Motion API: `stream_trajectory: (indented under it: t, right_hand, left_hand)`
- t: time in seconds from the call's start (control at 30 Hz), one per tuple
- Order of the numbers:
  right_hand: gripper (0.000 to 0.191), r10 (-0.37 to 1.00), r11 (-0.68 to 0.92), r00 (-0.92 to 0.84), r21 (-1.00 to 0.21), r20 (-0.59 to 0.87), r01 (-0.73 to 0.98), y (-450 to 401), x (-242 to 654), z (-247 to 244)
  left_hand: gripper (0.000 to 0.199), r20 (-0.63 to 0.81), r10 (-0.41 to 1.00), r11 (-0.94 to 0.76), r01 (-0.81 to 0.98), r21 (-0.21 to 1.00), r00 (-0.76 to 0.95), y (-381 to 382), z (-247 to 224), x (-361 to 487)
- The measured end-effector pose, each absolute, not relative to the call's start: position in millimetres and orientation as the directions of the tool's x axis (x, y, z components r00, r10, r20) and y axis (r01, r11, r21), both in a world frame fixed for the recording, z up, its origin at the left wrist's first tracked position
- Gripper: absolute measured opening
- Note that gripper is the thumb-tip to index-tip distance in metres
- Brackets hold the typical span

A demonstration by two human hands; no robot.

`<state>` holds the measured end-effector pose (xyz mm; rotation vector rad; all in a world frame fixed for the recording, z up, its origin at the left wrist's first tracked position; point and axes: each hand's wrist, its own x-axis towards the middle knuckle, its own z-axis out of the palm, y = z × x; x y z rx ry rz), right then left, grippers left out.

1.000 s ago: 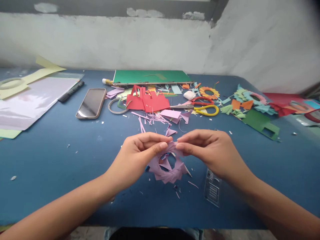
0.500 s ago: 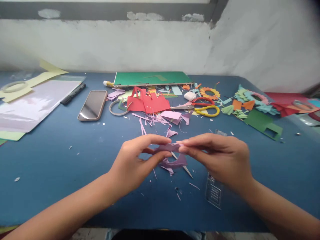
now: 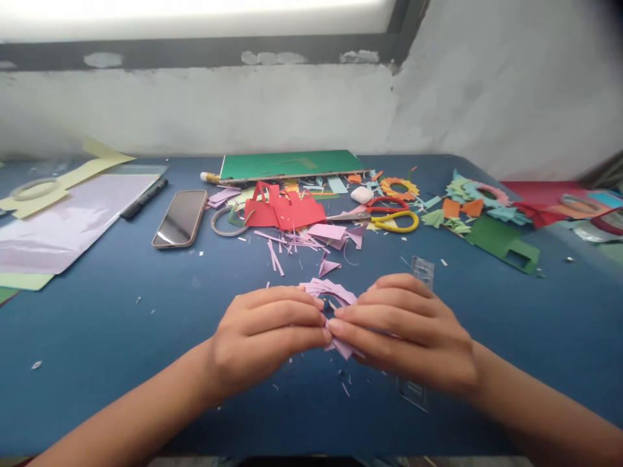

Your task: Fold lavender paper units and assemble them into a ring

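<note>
Ring (image 3: pixel 335 289), btwn L grip (image 3: pixel 272 334) & R grip (image 3: pixel 411 331)

Left forearm (image 3: pixel 146 415): we are slanting it inward, bare.
Right forearm (image 3: pixel 540 408): we are mirroring that slant.
Left hand (image 3: pixel 267 340): we are bending its fingers, pinching.
Right hand (image 3: pixel 416 331): we are pinching likewise, back showing.
Fingertips (image 3: pixel 318 337): we are holding both sets nearly together.

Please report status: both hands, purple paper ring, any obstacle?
Left hand, right hand: fingers holding purple paper ring. Ring partly covered by hands. Paper scraps lie beyond; nothing visibly blocks.
</note>
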<state>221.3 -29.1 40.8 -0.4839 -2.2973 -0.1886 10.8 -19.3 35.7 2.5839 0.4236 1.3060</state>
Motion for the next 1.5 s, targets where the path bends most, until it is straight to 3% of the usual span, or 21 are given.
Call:
stream_trajectory:
  t: [0.17, 0.4, 0.5, 0.67, 0.8, 0.9, 1.1, 1.5]
  right_hand:
    - [0.030, 0.185, 0.896, -0.652, 0.146, 0.735, 0.419, -36.0, 223.9, 41.4]
    - [0.037, 0.124, 0.890, -0.654, 0.208, 0.746, 0.406, -40.4, 227.4, 48.5]
    - [0.036, 0.134, 0.900, -0.639, 0.177, 0.757, 0.398, -41.6, 227.9, 49.5]
    - [0.024, 0.298, 0.924, -0.597, -0.069, 0.745, 0.375, -44.8, 224.3, 51.1]
    - [0.021, 0.393, 0.904, -0.569, -0.190, 0.722, 0.383, -45.2, 220.1, 54.0]
    - [0.015, 0.410, 0.893, -0.570, -0.189, 0.712, 0.407, -44.7, 219.4, 52.4]
    - [0.013, 0.407, 0.877, -0.518, -0.164, 0.752, 0.451, -43.8, 213.3, 44.3]
    - [0.011, 0.393, 0.847, -0.420, -0.144, 0.818, 0.512, -43.8, 215.8, 48.9]
  left_hand:
    - [0.016, 0.743, 0.293, -0.953, 0.116, 0.282, 0.602, -21.7, 38.3, 11.5]
    - [0.018, 0.715, 0.251, -0.967, 0.138, 0.214, 0.652, -21.4, 45.6, 7.0]
    - [0.014, 0.746, 0.232, -0.973, 0.134, 0.190, 0.624, -24.9, 42.4, 6.9]
    - [0.019, 0.724, 0.461, -0.886, 0.233, 0.400, 0.513, -38.3, 36.2, 7.4]
    - [0.018, 0.690, 0.420, -0.906, 0.223, 0.360, 0.589, -36.4, 43.2, 2.6]
    - [0.016, 0.645, 0.352, -0.933, 0.200, 0.300, 0.678, -30.6, 51.1, -1.3]
    - [0.014, 0.642, 0.333, -0.943, 0.237, 0.234, 0.691, -28.5, 54.2, -3.1]
    - [0.014, 0.701, 0.365, -0.931, 0.249, 0.267, 0.613, -28.1, 51.2, 0.4]
